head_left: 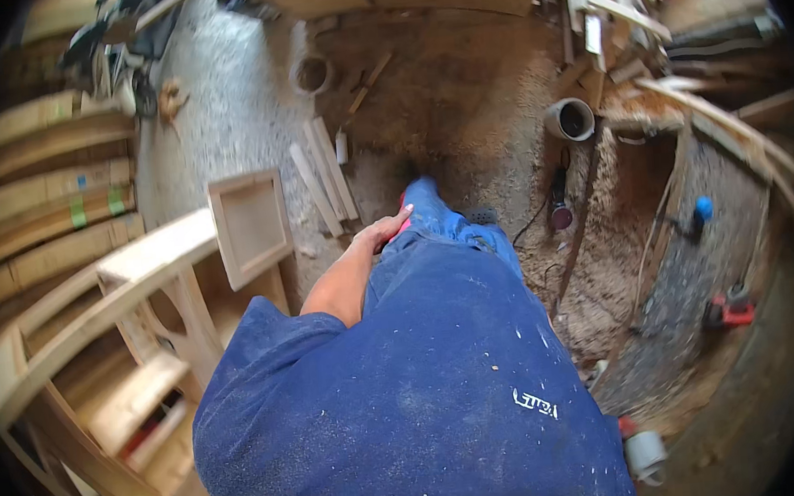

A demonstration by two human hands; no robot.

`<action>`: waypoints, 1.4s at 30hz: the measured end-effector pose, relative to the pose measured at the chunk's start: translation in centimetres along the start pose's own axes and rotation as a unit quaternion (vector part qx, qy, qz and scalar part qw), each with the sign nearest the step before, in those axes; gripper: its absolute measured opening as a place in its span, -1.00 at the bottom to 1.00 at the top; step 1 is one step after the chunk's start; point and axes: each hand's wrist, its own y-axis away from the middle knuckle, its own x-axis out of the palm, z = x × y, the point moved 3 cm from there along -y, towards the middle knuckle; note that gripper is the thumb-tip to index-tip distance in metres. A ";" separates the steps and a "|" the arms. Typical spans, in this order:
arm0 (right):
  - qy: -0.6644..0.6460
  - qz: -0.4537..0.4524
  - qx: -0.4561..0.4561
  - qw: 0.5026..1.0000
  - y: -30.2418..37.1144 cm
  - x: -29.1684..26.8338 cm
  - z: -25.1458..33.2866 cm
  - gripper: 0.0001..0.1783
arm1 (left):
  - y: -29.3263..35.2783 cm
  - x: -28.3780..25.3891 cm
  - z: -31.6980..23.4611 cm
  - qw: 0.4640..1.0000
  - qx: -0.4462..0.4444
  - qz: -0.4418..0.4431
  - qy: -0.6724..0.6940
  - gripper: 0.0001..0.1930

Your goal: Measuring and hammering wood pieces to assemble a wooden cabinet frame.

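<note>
My left hand [384,231] is down at the front of my blue trousers [433,209]. Its fingers are mostly hidden; they seem closed round something red [403,203], of which only small patches show beside the hand. What kind of thing it is, I cannot make out. My right hand does not show; my dusty blue shirt [418,378] fills the lower middle. Nearest to the left arm stands a pale wooden frame with an inset panel [252,228], upright beside a bare wooden furniture frame [118,301].
Pale wood strips [323,174] lie on the dusty floor ahead. At right are a grey bucket [570,120], a corded tool [560,201] and a workbench [654,320] bearing a red tool [731,310]. Scrap wood [617,11] is heaped far right; curved boards [52,188] are stacked left.
</note>
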 end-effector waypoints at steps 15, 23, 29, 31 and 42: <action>-0.116 -0.096 -0.070 0.986 -13.3 -12.8 29.3 -0.65 | -4.1 -8.9 10.7 0.967 0.070 0.062 0.239 0.03; 0.064 -0.025 -0.154 0.986 -9.8 -4.4 43.4 -0.63 | -3.1 -12.0 11.1 0.967 0.072 0.050 0.239 -0.09; 0.142 -0.132 -0.052 0.980 -5.9 -5.2 37.1 -0.60 | -3.8 -14.2 9.0 0.958 0.091 0.158 0.220 -0.29; 0.092 -0.190 0.009 0.978 -3.9 -5.6 33.3 -0.63 | -4.1 -15.6 8.0 0.970 0.090 0.153 0.165 -0.31; -0.176 -0.326 0.139 0.918 3.3 6.2 13.0 -0.67 | -5.3 -15.7 -4.4 0.978 0.079 0.118 -0.154 -0.37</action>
